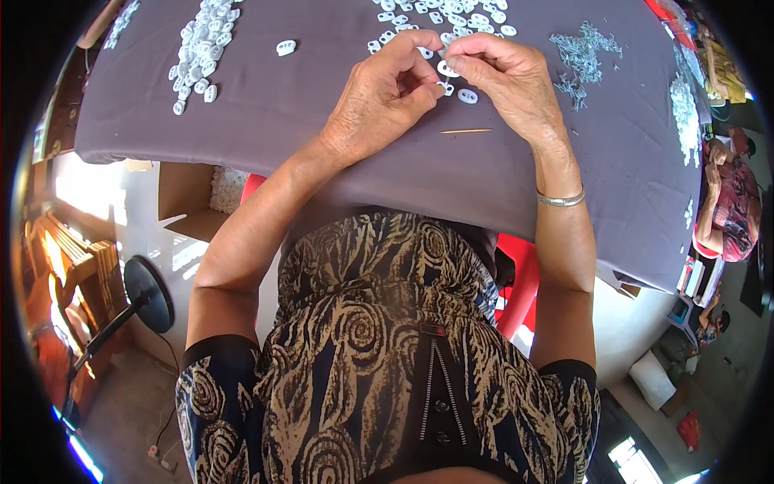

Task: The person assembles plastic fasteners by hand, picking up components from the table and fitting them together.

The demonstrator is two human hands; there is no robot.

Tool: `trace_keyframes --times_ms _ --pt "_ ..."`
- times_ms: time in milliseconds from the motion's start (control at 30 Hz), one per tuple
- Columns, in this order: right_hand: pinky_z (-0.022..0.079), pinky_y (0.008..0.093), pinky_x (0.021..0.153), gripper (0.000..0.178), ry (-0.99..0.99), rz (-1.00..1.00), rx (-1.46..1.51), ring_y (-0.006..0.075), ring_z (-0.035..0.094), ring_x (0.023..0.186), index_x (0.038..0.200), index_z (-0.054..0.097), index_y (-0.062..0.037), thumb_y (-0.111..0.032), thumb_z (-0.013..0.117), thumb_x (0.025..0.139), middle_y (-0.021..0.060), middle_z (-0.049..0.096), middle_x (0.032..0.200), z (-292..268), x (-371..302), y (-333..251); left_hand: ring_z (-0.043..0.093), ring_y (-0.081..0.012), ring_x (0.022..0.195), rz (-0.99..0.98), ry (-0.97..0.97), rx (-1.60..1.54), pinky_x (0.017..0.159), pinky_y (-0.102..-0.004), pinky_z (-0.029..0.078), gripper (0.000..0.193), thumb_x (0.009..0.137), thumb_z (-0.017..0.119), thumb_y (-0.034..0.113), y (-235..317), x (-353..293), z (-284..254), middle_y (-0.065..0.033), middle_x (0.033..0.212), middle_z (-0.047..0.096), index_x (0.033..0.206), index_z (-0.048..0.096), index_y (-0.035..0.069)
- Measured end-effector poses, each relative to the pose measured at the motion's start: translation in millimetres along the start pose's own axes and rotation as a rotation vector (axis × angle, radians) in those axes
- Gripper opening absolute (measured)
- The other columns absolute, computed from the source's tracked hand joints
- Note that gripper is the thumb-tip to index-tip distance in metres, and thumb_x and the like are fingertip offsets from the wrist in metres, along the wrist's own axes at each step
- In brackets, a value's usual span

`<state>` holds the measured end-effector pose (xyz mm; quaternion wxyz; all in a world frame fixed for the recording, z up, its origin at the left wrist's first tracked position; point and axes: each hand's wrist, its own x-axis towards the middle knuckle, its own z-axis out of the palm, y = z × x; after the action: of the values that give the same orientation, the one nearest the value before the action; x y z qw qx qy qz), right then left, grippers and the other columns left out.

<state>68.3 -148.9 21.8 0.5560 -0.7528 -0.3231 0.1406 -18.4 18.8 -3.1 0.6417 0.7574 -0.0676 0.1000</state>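
My left hand (367, 109) is closed, its thumb and fingers pinching a small white plastic piece (446, 89) with holes. Just above that piece, the fingertips of my right hand (516, 85) are pressed together in a pinch. Something thin and small seems to run down from them toward the piece, too fine to make out. Another white oval piece (448, 69) shows right by my right fingertips; whether they touch it I cannot tell. Below the fingers, a loose white two-holed piece (468, 96) lies on the grey tablecloth (266, 113). Nearer to me lies a thin wooden pick (466, 131).
Beyond my hands spreads a pile of white pieces (459, 12); another heap (205, 48) lies left, with a single piece (286, 47) between. Small metal pins or screws (584, 56) are scattered right. A cardboard box (189, 194) stands below the table's left. Another person (730, 198) sits far right.
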Motion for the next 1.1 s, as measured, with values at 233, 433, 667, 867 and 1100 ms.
trace_keyframes --times_ms 233,433,667,867,1100 --pt "0.046 0.0192 0.065 0.01 -0.009 -0.048 -0.059 0.0043 0.056 0.074 0.094 0.068 -0.002 -0.008 0.065 0.087 -0.0011 0.066 0.083 1.2 -1.1 -0.4 0.054 -0.0064 0.068 -0.005 -0.016 0.021 0.064 -0.0233 0.048 0.038 0.083 0.063 0.0 1.8 0.1 -1.7 -0.0011 0.076 0.058 0.118 0.05 0.006" --pt "0.041 0.0191 0.059 0.006 -0.038 -0.044 -0.117 0.003 0.05 0.068 0.09 0.067 -0.0019 -0.006 0.066 0.086 -0.0033 0.064 0.08 4.7 -2.0 -0.3 0.053 -0.0053 0.068 0.007 0.014 -0.007 0.064 -0.0219 0.047 0.038 0.083 0.063 0.0 -2.8 0.6 -0.8 0.0001 0.075 0.057 0.118 0.049 0.006" --pt "0.042 0.0194 0.055 0.008 -0.01 -0.061 -0.072 0.0014 0.05 0.062 0.09 0.068 -0.0051 -0.006 0.068 0.082 -0.0048 0.059 0.069 6.5 -1.7 2.3 0.052 -0.0033 0.068 -0.067 0.029 -0.079 0.063 -0.0198 0.046 0.036 0.083 0.063 -0.001 3.4 1.6 -1.8 0.0012 0.075 0.057 0.116 0.048 0.003" --pt "0.043 0.0183 0.057 0.025 -0.105 -0.072 -0.101 0.0028 0.05 0.065 0.097 0.064 -0.0029 0.005 0.072 0.075 -0.0032 0.058 0.075 5.5 -4.8 -7.4 0.052 -0.0037 0.069 -0.132 0.016 -0.222 0.063 -0.0198 0.044 0.036 0.085 0.062 -0.001 4.5 3.9 -6.6 0.0015 0.076 0.057 0.117 0.049 0.004" --pt "0.042 0.0184 0.054 0.028 -0.015 -0.193 -0.137 0.0025 0.05 0.063 0.096 0.063 -0.0035 0.006 0.073 0.072 -0.0034 0.057 0.076 8.9 -6.1 -9.5 0.051 -0.008 0.067 -0.184 -0.032 -0.299 0.07 -0.022 0.044 0.034 0.086 0.06 0.004 18.9 3.8 -11.4 0.0029 0.079 0.056 0.119 0.052 0.004"
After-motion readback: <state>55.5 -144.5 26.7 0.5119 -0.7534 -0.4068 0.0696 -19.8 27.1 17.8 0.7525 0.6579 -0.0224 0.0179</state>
